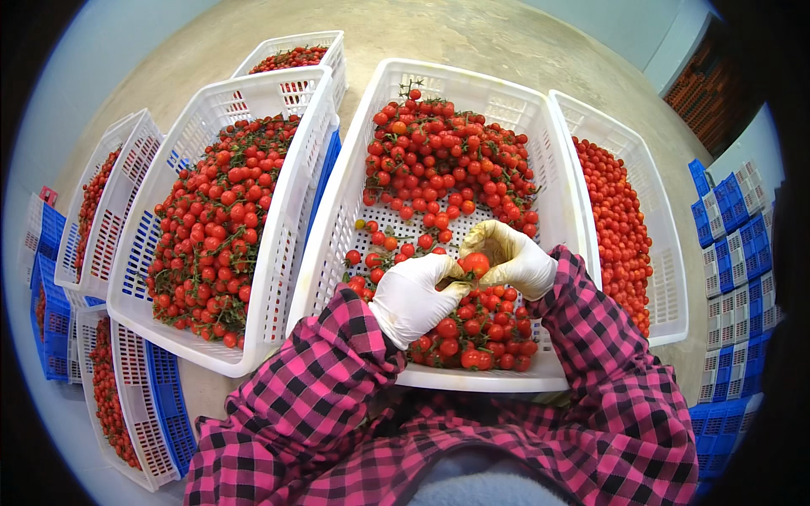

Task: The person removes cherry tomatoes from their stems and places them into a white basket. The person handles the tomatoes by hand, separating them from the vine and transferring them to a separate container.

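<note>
In front of me is a white perforated plastic crate [481, 381] with red cherry tomatoes [436, 145] heaped at its far end and a smaller pile [474, 341] at its near end. Above the near pile, both gloved hands meet around one cherry tomato [476, 263]. My left hand [414, 296] pinches at its green stem, thumb and forefinger together. Curled behind and beside the fruit, my right hand [516, 258] holds it from the right; some fingertips are hidden. The gloves are white, with yellow-green stains on the fingers.
To the right, a white crate [671, 303] holds loose stemless tomatoes [614, 234]. At left, another crate [174, 338] is heaped with tomatoes on green stems [218, 221]. More filled crates [136, 411] stand farther left. Blue and white crates [737, 253] are stacked at far right.
</note>
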`<state>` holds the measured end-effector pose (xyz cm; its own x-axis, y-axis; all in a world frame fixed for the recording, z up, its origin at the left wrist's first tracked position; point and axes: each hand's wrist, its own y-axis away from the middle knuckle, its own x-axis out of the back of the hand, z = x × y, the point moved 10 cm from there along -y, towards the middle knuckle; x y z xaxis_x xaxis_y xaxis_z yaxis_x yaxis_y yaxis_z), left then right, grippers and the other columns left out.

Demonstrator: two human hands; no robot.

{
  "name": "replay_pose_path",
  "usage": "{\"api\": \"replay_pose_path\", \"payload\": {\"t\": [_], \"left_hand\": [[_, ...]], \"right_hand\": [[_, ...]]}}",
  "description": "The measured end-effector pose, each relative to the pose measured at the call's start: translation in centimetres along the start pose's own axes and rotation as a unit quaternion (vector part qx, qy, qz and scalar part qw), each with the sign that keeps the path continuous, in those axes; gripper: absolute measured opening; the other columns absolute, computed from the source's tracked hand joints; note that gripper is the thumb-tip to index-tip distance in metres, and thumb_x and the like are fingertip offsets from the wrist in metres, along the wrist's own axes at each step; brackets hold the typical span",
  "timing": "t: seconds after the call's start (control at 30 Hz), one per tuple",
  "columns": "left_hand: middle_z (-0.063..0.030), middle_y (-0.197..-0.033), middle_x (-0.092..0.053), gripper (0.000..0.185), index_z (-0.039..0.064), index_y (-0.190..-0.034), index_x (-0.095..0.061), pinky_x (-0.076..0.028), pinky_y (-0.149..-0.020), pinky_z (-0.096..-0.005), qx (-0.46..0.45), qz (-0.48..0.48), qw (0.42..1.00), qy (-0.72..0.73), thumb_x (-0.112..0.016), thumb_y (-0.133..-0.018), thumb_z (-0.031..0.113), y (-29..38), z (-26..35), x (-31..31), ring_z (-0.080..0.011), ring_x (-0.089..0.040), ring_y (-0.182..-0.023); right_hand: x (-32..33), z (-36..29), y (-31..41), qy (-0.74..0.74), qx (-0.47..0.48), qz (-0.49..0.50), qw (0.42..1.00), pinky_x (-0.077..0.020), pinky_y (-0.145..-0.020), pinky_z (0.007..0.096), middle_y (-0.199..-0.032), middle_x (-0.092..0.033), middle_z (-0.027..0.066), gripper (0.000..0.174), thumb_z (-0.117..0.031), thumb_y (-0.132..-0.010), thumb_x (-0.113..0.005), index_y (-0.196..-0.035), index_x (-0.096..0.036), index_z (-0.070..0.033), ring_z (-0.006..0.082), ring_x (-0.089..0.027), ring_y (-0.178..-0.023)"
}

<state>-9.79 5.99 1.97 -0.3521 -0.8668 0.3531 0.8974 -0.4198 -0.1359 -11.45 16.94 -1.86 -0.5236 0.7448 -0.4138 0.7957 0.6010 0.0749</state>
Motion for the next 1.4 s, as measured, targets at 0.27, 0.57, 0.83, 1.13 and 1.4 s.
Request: {"api": "replay_pose_path", "payload": {"t": [0.27,0.57,0.83,1.13,1.4], "left_hand": [[-0.0125,-0.092,-0.065,0.035,0.007,-0.109,-0.061,-0.050,-0.074,-0.0324,-0.021,-0.029,0.987,-0.154,-0.053,-0.076,-0.001,0.1,-0.7,-0.4,-0.0269,-0.063,-0.085],[-0.0139,-0.115,-0.052,0.039,0.011,-0.122,-0.050,-0.049,-0.077,-0.0398,-0.030,-0.237,0.907,-0.346,-0.045,-0.084,0.009,2.1,-3.1,-4.3,-0.0288,-0.060,-0.095],[-0.0143,-0.105,-0.057,0.035,0.013,-0.120,-0.054,-0.048,-0.076,-0.0418,0.011,-0.281,0.887,-0.366,-0.045,-0.086,0.013,2.6,-4.1,-4.7,-0.0307,-0.061,-0.090],[-0.0143,-0.108,-0.058,0.043,0.011,-0.121,-0.053,-0.051,-0.069,-0.0436,0.009,-0.284,0.881,-0.379,-0.044,-0.079,0.008,2.7,-4.4,-4.5,-0.0327,-0.062,-0.083],[-0.0132,-0.103,-0.058,0.042,0.012,-0.121,-0.053,-0.050,-0.069,-0.0437,0.020,-0.292,0.872,-0.393,-0.042,-0.081,0.009,2.5,-4.7,-4.6,-0.0323,-0.062,-0.084]], "right_hand": [[-1.5,0.5,1.0,-0.107,-0.071,-0.122,0.984,-0.0552,-0.069,0.0330,-0.121,-0.052,0.0166,0.050,-0.002,-0.080,-0.062,-0.126,-0.043,-0.003,0.0270,-0.058,-0.102],[8.3,-0.2,0.5,-0.056,-0.101,0.177,0.977,-0.0468,-0.055,0.0247,-0.093,-0.062,0.0044,0.022,-0.014,-0.083,-0.061,-0.103,-0.059,-0.005,0.0128,-0.058,-0.080],[12.4,6.5,-1.9,0.696,-0.176,0.058,0.693,-0.0481,-0.084,0.0342,-0.109,-0.054,0.0154,0.037,-0.006,-0.069,-0.066,-0.105,-0.061,-0.013,0.0297,-0.058,-0.095],[13.6,6.1,-1.1,0.647,-0.306,0.093,0.692,-0.0493,-0.075,0.0330,-0.089,-0.065,0.0095,0.042,-0.011,-0.073,-0.059,-0.115,-0.056,-0.009,0.0224,-0.063,-0.084],[8.1,8.1,-3.3,0.699,-0.256,0.039,0.666,-0.0487,-0.078,0.0371,-0.091,-0.064,0.0157,0.037,-0.026,-0.076,-0.057,-0.109,-0.056,-0.009,0.0286,-0.063,-0.088]]}}
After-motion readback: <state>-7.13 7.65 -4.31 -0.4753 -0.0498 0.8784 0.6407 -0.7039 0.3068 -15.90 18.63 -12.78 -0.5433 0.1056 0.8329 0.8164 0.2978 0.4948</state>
